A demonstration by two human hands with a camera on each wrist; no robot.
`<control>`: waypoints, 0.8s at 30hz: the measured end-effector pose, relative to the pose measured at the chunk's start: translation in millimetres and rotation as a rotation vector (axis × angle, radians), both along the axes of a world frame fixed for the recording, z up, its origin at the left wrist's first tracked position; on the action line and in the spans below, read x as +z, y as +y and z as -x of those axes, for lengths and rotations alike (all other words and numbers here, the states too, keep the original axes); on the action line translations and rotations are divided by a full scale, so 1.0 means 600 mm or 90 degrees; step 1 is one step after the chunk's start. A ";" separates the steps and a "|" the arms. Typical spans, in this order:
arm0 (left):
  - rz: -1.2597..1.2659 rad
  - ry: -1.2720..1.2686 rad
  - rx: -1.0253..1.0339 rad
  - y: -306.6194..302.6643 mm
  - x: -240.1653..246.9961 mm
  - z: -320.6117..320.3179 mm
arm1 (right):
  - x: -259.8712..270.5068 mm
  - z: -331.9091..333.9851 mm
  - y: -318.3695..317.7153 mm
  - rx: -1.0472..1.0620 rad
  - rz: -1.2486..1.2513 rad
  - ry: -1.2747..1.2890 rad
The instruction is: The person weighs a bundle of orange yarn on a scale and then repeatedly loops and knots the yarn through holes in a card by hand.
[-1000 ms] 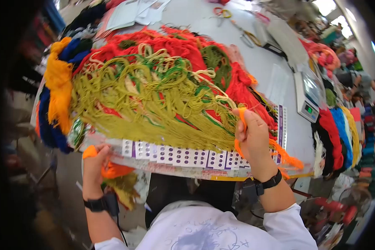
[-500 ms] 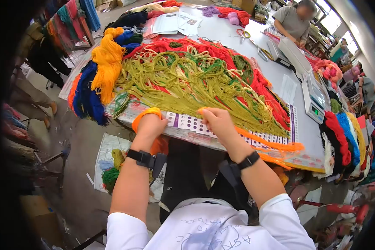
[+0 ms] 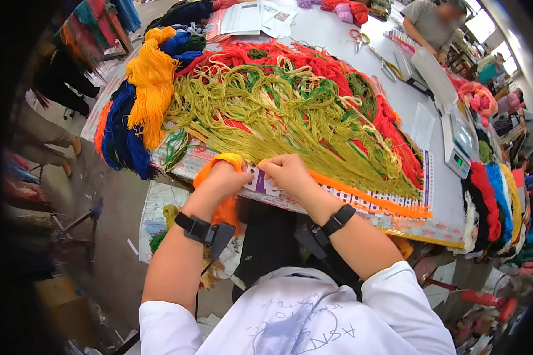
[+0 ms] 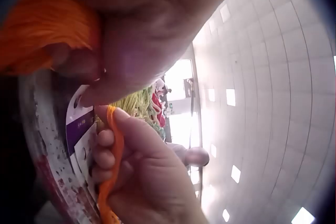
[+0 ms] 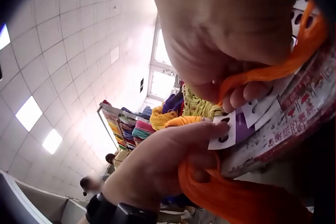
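My left hand (image 3: 224, 178) grips a thick skein of orange yarn (image 4: 47, 29), which loops over the back of the hand and hangs below the table edge. Close to its thumb, my right hand (image 3: 289, 176) pinches a thinner orange yarn strand (image 4: 117, 142). That strand runs back under the right wrist, along the table's front edge. White punched cards with purple bands (image 5: 242, 127) lie right beneath the fingertips of both hands. Behind the hands spreads a big heap of olive yarn (image 3: 237, 112), mixed with green and cream strands, over red yarn (image 3: 331, 71).
Yellow yarn (image 3: 151, 77) and blue yarn (image 3: 127, 130) drape over the table's left end. Scissors (image 3: 388, 65), papers (image 3: 243, 19) and a digital scale (image 3: 456, 151) lie farther back. More skeins hang at the right edge. Another person (image 3: 432, 26) is at the far side.
My hands were far apart and have come together at the front edge, the right moving left with the orange strand trailing. The head view has shifted, showing more of the room.
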State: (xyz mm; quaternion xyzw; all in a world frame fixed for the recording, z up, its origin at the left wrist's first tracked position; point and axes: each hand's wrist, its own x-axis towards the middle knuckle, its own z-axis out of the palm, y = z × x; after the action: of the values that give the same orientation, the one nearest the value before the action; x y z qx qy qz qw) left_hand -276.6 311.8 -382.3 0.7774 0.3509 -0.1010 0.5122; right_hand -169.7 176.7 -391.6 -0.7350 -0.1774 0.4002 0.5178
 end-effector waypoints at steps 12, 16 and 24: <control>0.341 -0.055 0.070 0.023 0.000 -0.005 | -0.013 0.015 0.013 -0.029 0.017 -0.056; 0.314 -0.062 0.069 0.018 0.008 -0.004 | -0.023 0.035 0.007 0.013 -0.009 -0.317; 0.252 -0.056 0.081 0.009 -0.010 -0.010 | -0.015 0.033 -0.021 0.140 -0.163 -0.456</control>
State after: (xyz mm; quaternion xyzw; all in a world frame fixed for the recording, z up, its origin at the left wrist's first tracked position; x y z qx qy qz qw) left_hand -270.4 317.2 -388.4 0.6417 0.3500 -0.1012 0.6749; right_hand -189.4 163.8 -400.4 -0.7343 -0.4730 0.1458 0.4646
